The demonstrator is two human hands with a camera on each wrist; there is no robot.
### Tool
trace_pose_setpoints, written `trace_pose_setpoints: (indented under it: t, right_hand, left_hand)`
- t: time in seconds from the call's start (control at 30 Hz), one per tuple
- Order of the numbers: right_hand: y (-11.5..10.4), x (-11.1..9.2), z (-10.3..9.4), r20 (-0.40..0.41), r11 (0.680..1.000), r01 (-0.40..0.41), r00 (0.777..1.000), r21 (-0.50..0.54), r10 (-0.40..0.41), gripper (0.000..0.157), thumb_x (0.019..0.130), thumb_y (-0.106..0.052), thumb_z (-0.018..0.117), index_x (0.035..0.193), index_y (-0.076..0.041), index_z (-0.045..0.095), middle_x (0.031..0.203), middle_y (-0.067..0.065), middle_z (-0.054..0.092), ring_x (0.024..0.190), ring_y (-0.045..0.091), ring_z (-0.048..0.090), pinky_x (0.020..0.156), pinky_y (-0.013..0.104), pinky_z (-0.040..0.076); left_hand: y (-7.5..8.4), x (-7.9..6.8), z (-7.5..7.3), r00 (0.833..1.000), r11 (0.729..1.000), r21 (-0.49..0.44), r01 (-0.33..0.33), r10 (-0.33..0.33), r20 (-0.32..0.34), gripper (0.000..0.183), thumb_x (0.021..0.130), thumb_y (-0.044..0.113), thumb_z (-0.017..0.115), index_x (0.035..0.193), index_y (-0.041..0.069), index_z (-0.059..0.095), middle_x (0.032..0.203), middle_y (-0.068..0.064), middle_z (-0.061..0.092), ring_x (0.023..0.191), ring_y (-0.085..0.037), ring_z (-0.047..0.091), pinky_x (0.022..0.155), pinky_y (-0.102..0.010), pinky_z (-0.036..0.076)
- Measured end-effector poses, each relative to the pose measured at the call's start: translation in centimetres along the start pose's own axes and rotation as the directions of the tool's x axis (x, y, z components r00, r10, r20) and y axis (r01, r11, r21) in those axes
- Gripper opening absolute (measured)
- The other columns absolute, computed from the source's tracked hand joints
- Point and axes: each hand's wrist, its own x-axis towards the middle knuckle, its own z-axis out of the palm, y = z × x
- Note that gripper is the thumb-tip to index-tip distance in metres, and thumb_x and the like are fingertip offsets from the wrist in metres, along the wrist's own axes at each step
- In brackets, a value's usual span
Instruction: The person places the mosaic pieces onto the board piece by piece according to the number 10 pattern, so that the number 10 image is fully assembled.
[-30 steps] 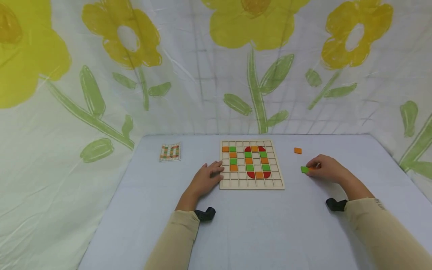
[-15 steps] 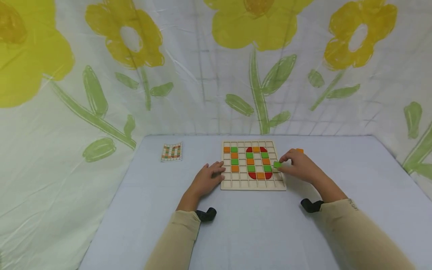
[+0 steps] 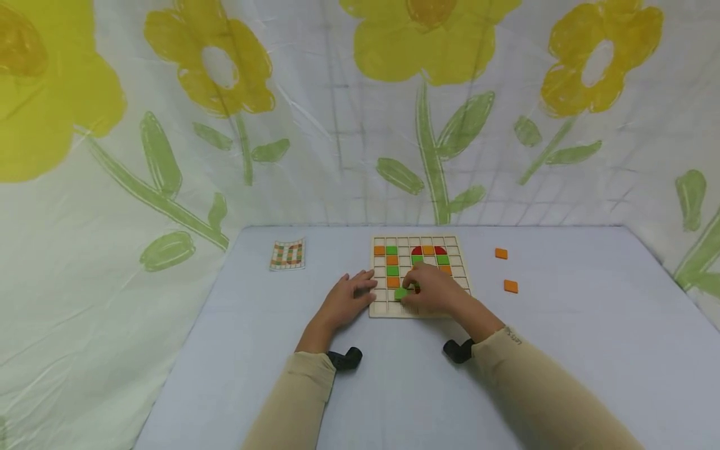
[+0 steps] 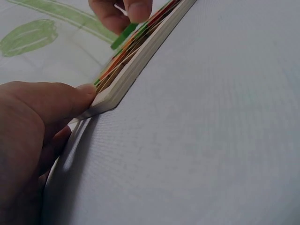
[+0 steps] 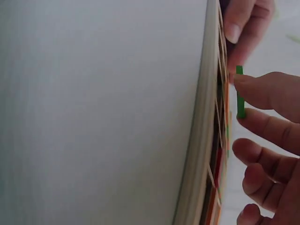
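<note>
A light wooden grid board [image 3: 379, 308] lies on the table, with orange, green and red pieces set in its cells. Between thumb and forefinger, my right hand [image 3: 437, 289] pinches a small green square tile [image 3: 400, 294] above the board's lower left part. In the right wrist view the green tile [image 5: 240, 92] is held on edge, just off the board. My left hand [image 3: 344, 302] rests at the board's left edge, its fingers loosely extended. The left thumb [image 4: 84, 93] touches the board's corner in the left wrist view. Part of the red-edged ring of pieces is hidden behind my right hand.
Two loose orange tiles [image 3: 501, 253] lie to the right of the board, one nearer than the other. A small printed pattern card [image 3: 287, 254] is at the back left. Behind the table hangs a white cloth with painted yellow flowers [image 3: 424, 44].
My right hand has carried the green tile leftward from the table's right side to over the board. Both loose orange tiles now show. The left hand has stayed at the board's edge.
</note>
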Motion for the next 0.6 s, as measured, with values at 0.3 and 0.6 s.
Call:
trace_pose_setpoints:
  t: [0.3,0.6]
  right_hand:
    - [-1.3,0.7,0.7,-0.003,0.999,-0.036,0.999,-0.024,0.036,0.025,0.082,-0.034,0.08,0.098,-0.016,0.073,0.098,-0.001,0.06,0.083,0.016,0.053,0.078,0.034,0.052]
    - [-1.9,0.7,0.7,-0.007,0.998,-0.024,1.0,-0.06,0.024,0.022,0.083,-0.033,0.079,0.097,-0.017,0.073,0.097,-0.001,0.06,0.084,0.016,0.054,0.081,0.035,0.053]
  left_hand:
    - [-0.2,0.1,0.1,1.0,1.0,0.003,-0.015,0.015,-0.003,0.037,0.096,0.028,0.064,0.131,0.017,0.065,0.151,0.011,0.045,0.145,-0.011,0.035,0.127,-0.038,0.011]
    - [-0.2,0.0,0.1,1.0,1.0,0.004,-0.023,0.023,-0.007,0.037,0.096,0.029,0.064,0.131,0.016,0.065,0.151,0.01,0.045,0.145,-0.012,0.035,0.127,-0.039,0.012]
